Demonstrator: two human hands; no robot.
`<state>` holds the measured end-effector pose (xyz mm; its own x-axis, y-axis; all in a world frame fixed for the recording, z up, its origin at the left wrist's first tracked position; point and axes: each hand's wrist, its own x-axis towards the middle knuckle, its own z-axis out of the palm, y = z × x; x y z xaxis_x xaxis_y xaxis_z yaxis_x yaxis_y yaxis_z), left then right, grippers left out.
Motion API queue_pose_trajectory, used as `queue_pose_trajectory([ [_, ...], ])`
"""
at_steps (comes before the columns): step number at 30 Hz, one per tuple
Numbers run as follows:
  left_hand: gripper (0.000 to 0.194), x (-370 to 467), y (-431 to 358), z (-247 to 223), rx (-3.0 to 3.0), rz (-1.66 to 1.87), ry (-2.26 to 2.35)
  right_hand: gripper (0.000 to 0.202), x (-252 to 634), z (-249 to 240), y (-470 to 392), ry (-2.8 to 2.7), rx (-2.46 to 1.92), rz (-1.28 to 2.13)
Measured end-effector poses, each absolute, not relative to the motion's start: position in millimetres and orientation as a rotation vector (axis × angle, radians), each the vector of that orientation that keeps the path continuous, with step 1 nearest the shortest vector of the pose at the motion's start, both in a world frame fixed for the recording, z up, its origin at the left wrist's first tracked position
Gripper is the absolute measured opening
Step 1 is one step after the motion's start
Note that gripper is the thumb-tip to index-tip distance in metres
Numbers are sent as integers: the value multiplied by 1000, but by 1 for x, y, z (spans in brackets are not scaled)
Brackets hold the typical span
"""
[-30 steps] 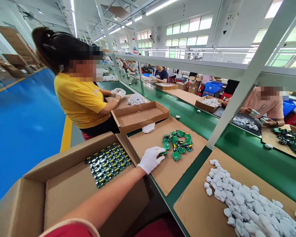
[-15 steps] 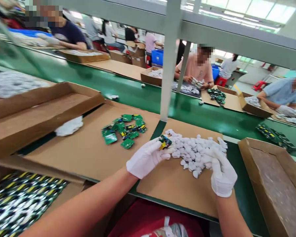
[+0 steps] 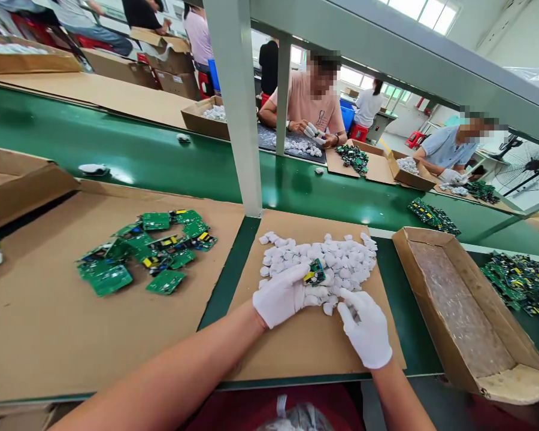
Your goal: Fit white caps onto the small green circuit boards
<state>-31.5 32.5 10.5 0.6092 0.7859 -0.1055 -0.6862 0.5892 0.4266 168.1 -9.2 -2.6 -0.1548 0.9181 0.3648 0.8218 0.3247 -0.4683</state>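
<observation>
My left hand [image 3: 281, 296], in a white glove, holds a small green circuit board [image 3: 315, 273] with a yellow part between thumb and fingers. That board is above the near side of a pile of small white pieces [image 3: 291, 256] on a cardboard sheet. My right hand [image 3: 366, 326], also gloved, is at the pile's near edge, just right of the left hand. Its thumb and forefinger are curled toward each other; anything between them blends with the white glove and pieces. To the left, several loose green circuit boards [image 3: 156, 221] lie in a heap on another cardboard sheet [image 3: 40, 335].
A shallow cardboard box [image 3: 458, 311] stands to the right, with more circuit boards [image 3: 521, 281] beyond it. A metal post [image 3: 238, 120] rises behind the pile. Beyond the green conveyor [image 3: 161, 158], co-workers [image 3: 314, 99] sit with their own piles.
The view has swung to the right. My right hand has come back from over the white pile toward my left hand, which still holds the circuit board.
</observation>
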Motion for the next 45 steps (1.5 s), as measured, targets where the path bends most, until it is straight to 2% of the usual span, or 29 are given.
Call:
queue_pose_trajectory([
  [4,23,-35,35,9,425,892,246,29,152,-2,-3,-2106,-1662,108],
  [9,29,-35,35,13,430,900,262,11,157,-11,-8,-2162,-1638,92],
  [15,28,-34,34,13,455,882,302,21,152,-6,-9,-2053,-1658,69],
  [18,26,-32,34,11,451,883,303,8,144,-5,-10,-2064,-1696,50],
  [21,27,-31,36,11,458,902,307,9,146,-11,-12,-1995,-1680,109],
  [24,29,-31,37,10,466,899,310,20,151,-16,-11,-1944,-1704,102],
  [29,26,-31,37,7,457,881,314,14,142,-15,-9,-1954,-1683,7],
  [34,28,-32,37,8,452,909,320,15,144,-14,-7,-1925,-1656,133],
  [39,23,-31,37,9,450,914,302,20,141,-18,-6,-1927,-1696,46],
  [45,22,-32,37,12,456,922,354,11,135,-6,-5,-1937,-1560,325],
])
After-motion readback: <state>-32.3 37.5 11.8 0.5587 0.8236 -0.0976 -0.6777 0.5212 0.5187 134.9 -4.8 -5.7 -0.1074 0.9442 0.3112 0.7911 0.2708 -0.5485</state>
